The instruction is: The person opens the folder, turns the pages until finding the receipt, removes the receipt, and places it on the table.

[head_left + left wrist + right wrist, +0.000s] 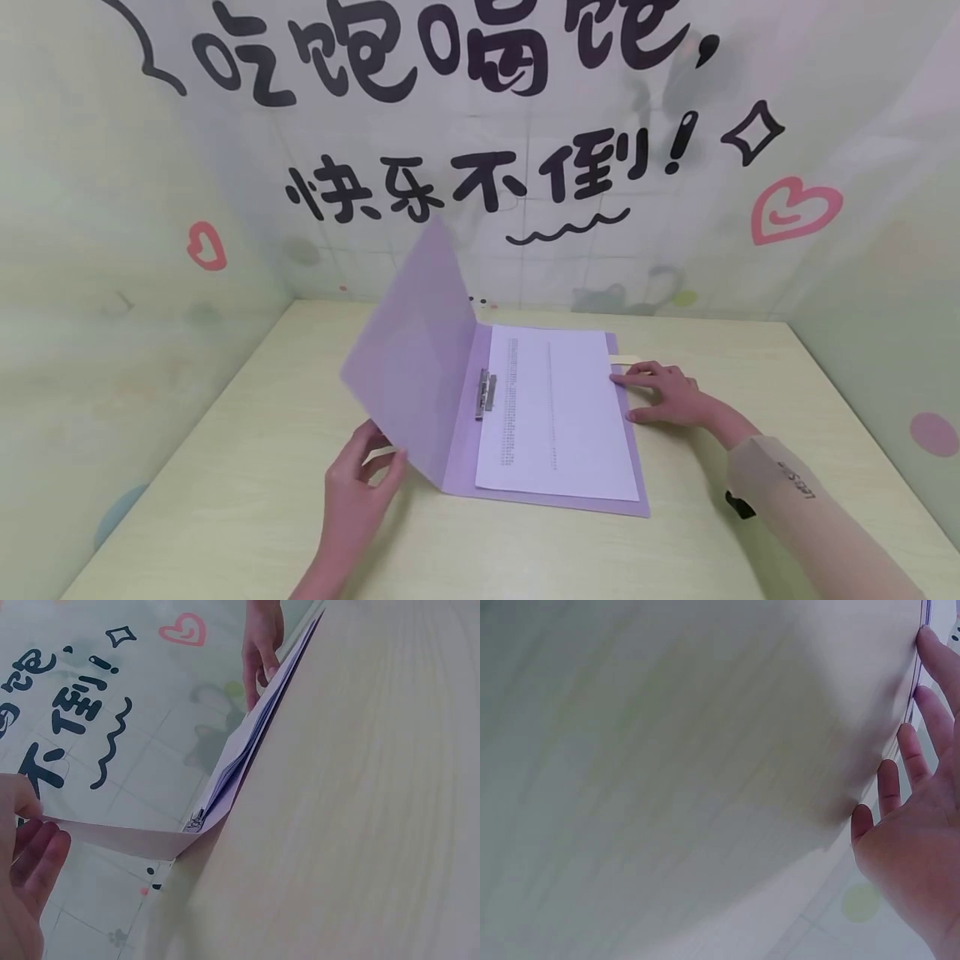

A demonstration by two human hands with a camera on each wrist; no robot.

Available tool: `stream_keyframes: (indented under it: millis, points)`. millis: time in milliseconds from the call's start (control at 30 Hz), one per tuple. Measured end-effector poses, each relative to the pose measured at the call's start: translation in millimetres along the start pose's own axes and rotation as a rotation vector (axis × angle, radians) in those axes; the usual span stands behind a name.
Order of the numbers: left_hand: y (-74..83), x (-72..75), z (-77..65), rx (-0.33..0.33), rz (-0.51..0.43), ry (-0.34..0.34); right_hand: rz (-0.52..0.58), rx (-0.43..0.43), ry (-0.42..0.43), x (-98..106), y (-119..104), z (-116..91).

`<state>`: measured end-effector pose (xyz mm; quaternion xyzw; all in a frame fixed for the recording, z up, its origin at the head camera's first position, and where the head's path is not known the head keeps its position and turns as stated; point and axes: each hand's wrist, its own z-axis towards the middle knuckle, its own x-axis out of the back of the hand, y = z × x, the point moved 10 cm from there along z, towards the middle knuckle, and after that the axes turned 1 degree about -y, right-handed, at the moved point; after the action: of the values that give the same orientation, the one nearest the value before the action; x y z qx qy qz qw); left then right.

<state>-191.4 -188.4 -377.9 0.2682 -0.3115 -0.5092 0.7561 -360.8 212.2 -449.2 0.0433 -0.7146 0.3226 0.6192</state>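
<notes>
A purple clip folder lies on the table with its front cover raised at a slant on the left. Inside, a stack of printed paper sits beside a metal clip at the spine. My left hand pinches the cover's lower edge between thumb and fingers, which the left wrist view also shows. At the folder's right side, my right hand rests its spread fingers along the edge of the folder and paper. A pale tab sticks out there.
The light wood table extends around the folder. Behind it stands a pale wall covering with black lettering and pink hearts; similar coverings flank the table on both sides. A small black object shows at the right sleeve.
</notes>
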Motion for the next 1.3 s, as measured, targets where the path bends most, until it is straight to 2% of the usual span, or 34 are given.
stream_keyframes:
  millis: [200, 400, 567, 800, 900, 1000, 1100, 1200, 1300]
  points:
    - [-2.4, 11.4, 1.8, 0.035, -0.016, 0.014, 0.004, 0.005, 0.005, 2, -2, -1]
    - [-5.8, 31.0, 6.1, 0.070, -0.009, 0.084, 0.007, 0.000, 0.006, 2, -1, -2]
    - [-9.5, 51.1, 8.7, 0.106, -0.117, 0.167, 0.013, 0.002, 0.005, 0, 1, -2]
    - [-13.3, 76.7, 11.5, 0.121, -0.289, 0.257, 0.010, 0.003, 0.008, -1, 1, -1]
    - [-16.8, 85.6, 11.9, 0.136, -0.312, 0.289, 0.012, 0.006, 0.010, 0, 1, -1]
    - [-19.7, 92.6, 12.4, 0.153, -0.264, 0.299, 0.010, 0.009, 0.012, 0, 1, -2]
    - [-23.3, 100.3, 11.9, 0.191, -0.167, 0.302, 0.011, 0.012, 0.011, 0, 0, -2]
    - [-26.6, 108.4, 11.2, 0.208, -0.052, 0.292, 0.014, 0.011, 0.009, 1, 0, -2]
    - [-30.0, 115.9, 10.5, 0.232, 0.103, 0.275, 0.017, 0.008, 0.007, 0, 0, -2]
